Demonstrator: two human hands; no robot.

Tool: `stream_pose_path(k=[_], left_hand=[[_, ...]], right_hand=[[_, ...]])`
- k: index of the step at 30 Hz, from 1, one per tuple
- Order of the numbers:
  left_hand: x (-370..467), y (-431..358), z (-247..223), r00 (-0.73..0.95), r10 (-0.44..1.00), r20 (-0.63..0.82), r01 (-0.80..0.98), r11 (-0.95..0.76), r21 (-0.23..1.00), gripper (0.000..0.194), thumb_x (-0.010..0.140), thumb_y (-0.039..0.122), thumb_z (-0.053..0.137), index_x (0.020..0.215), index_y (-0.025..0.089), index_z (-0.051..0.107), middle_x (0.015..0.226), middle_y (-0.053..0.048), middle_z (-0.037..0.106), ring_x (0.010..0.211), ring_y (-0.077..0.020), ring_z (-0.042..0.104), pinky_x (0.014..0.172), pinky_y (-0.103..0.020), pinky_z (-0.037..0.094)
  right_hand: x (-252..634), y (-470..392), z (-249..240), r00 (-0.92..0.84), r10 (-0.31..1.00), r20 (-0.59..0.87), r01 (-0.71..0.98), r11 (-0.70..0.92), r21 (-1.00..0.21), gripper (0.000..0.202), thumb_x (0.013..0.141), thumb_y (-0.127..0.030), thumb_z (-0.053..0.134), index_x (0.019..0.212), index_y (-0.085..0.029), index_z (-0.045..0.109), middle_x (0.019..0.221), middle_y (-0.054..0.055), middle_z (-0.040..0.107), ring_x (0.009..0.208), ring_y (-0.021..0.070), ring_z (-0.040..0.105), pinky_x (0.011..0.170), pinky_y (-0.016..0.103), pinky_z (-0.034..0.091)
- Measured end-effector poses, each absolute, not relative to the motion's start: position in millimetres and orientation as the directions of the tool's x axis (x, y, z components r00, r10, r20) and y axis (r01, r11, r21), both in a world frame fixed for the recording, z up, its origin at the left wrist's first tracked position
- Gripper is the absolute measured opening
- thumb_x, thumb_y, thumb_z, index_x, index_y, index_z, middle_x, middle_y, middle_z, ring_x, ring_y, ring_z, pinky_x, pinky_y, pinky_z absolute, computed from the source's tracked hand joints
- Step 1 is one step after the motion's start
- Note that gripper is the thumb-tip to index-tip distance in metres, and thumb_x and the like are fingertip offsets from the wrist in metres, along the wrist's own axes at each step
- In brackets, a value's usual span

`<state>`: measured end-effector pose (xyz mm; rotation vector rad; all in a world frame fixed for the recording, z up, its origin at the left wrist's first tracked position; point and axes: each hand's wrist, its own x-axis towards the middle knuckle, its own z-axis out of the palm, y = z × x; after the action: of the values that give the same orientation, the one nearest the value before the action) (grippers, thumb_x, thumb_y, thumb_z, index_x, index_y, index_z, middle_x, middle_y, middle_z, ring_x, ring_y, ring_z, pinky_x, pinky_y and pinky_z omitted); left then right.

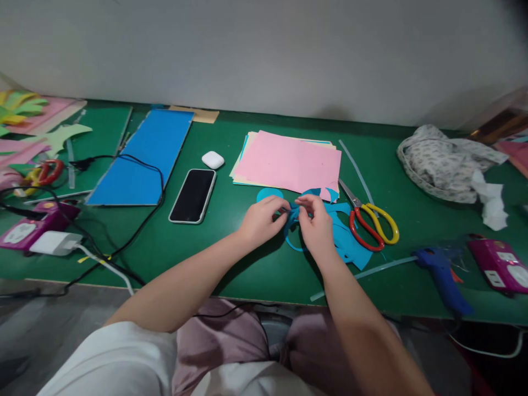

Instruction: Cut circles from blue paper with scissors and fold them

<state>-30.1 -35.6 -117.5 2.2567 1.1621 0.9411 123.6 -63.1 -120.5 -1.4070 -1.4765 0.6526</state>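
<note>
Between my two hands is a small piece of cut blue paper [292, 213], its exact shape mostly covered by the fingers. My left hand [263, 223] is closed in a pinch on its left side. From the other side, my right hand [318, 228] pinches the same piece. Blue paper scraps [357, 250] with cut-out curves lie under and beside the right hand. A blue paper circle [270, 194] rests just beyond the left hand. Scissors [363, 217] with one red and one yellow handle lie to the right, blades partly apart.
A stack of coloured paper [289, 159], pink on top, lies beyond my hands. Leftward are a phone [192, 196], a white earbud case [213, 160], a blue board [142, 159] and a black cable [136, 239]. A blue glue gun [443, 278] and purple power strip [499, 264] sit right.
</note>
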Motion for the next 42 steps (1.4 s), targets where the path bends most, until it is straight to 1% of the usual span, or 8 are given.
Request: stream_pose_path(k=[5,9,14,28,31,35,38,42], left_hand=[[-31.5,-33.7,-118.3,0.392,0.841,0.372,0.561,-0.539,0.628,0.013,0.083,0.014,0.056,0.092,0.018,0.064,0.087,-0.003,0.067,0.077,-0.0130,0.064,0.066,-0.024,0.053],[-31.8,-33.0,-120.6,0.386,0.843,0.374,0.573,-0.537,0.619,0.014,0.082,0.014,0.056,0.092,0.019,0.064,0.087,-0.003,0.068,0.077,-0.0132,0.064,0.066,-0.024,0.054],[-31.5,-33.7,-121.3,0.398,0.832,0.386,0.587,-0.554,0.590,0.015,0.084,0.015,0.055,0.094,0.019,0.064,0.089,-0.003,0.068,0.079,-0.0137,0.064,0.068,-0.024,0.053],[-29.6,-36.6,-118.1,0.416,0.830,0.371,0.600,-0.557,0.574,0.013,0.086,0.020,0.055,0.093,0.019,0.066,0.088,-0.003,0.069,0.079,-0.0141,0.064,0.067,-0.024,0.053],[-29.2,-35.8,-116.7,0.384,0.843,0.376,0.593,-0.537,0.600,0.011,0.085,0.019,0.056,0.092,0.018,0.066,0.086,-0.003,0.069,0.076,-0.0135,0.064,0.066,-0.023,0.053],[-29.5,-33.5,-115.2,0.322,0.861,0.393,0.571,-0.508,0.645,0.010,0.084,0.016,0.058,0.089,0.017,0.065,0.085,-0.003,0.069,0.077,-0.0123,0.064,0.062,-0.020,0.053],[-29.7,-32.3,-115.3,0.302,0.864,0.403,0.551,-0.503,0.666,0.009,0.084,0.015,0.058,0.088,0.016,0.065,0.086,-0.003,0.068,0.078,-0.0120,0.064,0.060,-0.019,0.053],[-29.5,-32.5,-117.0,0.302,0.859,0.413,0.531,-0.512,0.676,0.008,0.084,0.016,0.059,0.088,0.016,0.066,0.086,-0.004,0.068,0.078,-0.0122,0.064,0.061,-0.019,0.053]], right_hand=[[121.6,-63.2,-116.9,0.092,0.928,0.361,0.452,0.284,-0.846,0.004,0.084,-0.025,0.055,0.086,-0.022,0.056,0.101,0.008,0.062,0.099,0.0207,0.060,0.068,0.030,0.056],[121.8,-61.8,-119.1,0.040,0.941,0.336,0.503,0.271,-0.820,0.010,0.082,-0.026,0.060,0.090,-0.021,0.059,0.095,0.007,0.063,0.091,0.0206,0.060,0.068,0.032,0.056],[123.5,-60.1,-121.0,0.027,0.951,0.309,0.560,0.242,-0.792,0.013,0.082,-0.021,0.056,0.093,-0.020,0.064,0.093,0.007,0.065,0.088,0.0211,0.061,0.065,0.031,0.053],[124.3,-60.4,-121.9,0.036,0.949,0.314,0.602,0.230,-0.765,0.019,0.086,-0.021,0.047,0.087,-0.020,0.065,0.092,0.008,0.068,0.092,0.0246,0.061,0.085,0.041,0.049],[124.3,-60.9,-120.6,0.068,0.953,0.294,0.532,0.215,-0.819,0.023,0.091,-0.026,0.043,0.092,-0.020,0.065,0.095,0.007,0.069,0.091,0.0219,0.063,0.083,0.038,0.050],[124.4,-60.9,-119.8,0.176,0.968,0.179,0.285,0.124,-0.951,0.023,0.089,-0.036,0.049,0.099,-0.021,0.063,0.092,0.005,0.068,0.080,0.0183,0.063,0.067,0.032,0.053],[123.9,-60.5,-119.3,0.203,0.969,0.141,0.201,0.099,-0.974,0.021,0.082,-0.030,0.059,0.101,-0.021,0.061,0.089,0.005,0.067,0.081,0.0184,0.064,0.062,0.029,0.053],[122.7,-60.4,-118.4,0.185,0.968,0.169,0.212,0.128,-0.969,0.023,0.079,-0.022,0.059,0.102,-0.022,0.062,0.097,0.005,0.069,0.083,0.0172,0.065,0.063,0.028,0.053]])
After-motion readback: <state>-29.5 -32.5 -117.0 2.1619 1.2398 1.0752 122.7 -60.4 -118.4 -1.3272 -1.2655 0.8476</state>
